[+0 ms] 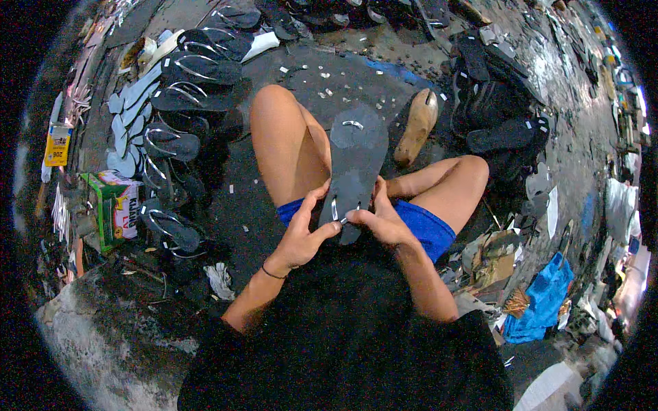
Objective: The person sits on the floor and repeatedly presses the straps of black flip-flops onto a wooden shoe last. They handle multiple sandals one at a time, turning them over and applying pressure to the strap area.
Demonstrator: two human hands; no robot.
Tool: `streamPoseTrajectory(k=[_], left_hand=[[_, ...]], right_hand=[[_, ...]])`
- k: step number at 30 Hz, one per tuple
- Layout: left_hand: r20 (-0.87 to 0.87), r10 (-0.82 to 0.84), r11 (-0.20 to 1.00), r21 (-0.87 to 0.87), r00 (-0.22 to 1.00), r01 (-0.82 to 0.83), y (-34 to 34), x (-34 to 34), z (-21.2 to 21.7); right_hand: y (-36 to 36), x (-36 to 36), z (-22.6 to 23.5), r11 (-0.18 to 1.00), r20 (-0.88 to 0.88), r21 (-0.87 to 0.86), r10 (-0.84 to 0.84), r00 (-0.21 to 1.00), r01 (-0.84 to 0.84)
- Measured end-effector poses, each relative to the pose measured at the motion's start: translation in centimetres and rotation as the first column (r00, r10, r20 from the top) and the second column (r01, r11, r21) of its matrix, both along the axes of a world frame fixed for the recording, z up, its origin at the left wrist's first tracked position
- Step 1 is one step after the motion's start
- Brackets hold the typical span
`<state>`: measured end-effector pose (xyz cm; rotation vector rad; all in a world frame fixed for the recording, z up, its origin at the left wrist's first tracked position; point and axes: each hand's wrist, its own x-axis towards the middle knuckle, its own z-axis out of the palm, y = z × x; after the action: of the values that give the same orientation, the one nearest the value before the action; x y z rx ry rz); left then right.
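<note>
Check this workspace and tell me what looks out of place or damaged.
Small pale scraps litter the ground, and a crumpled whitish piece lies at lower left, looking discarded rather than set aside. The dark sole held by the left hand and right hand shows no clear damage.

Can make out printed digits on yellow packet (58, 146), far left. Also see big dark letters, turned sideways, on green-and-white box (113, 207) below it.
</note>
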<state>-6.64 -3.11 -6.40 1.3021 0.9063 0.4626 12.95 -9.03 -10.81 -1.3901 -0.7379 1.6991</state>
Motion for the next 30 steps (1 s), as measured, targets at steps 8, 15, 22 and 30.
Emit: streamPoseTrajectory(k=[8,15,22,30], left_hand=[[-0.022,0.154,0.9,-0.408,0.988,-0.149,1.1,0.4,1.3],[-0.045,0.36,0.897,0.29,0.932,-0.333,10.5,4.2,0.1],[0.29,0.564,0.822,-0.108,0.774,-0.559,17.6,7.8,0.2],[0.692,0.644,0.536,-0.712,0.324,0.455,16.5,6.3,0.0]], right_hand=[[0.8,-0.7,4.8,0.972,0.388,0.237,-0.101,0.916,0.007],[3.1,2.4,11.5,0.911,0.273,0.39,-0.253,0.928,0.134],[3.6,3.4,10.1,0.905,0.323,0.366,-0.343,0.882,0.218],[5.7,6.5,2.7,0.95,0.674,0.257,-0.307,0.672,0.177]])
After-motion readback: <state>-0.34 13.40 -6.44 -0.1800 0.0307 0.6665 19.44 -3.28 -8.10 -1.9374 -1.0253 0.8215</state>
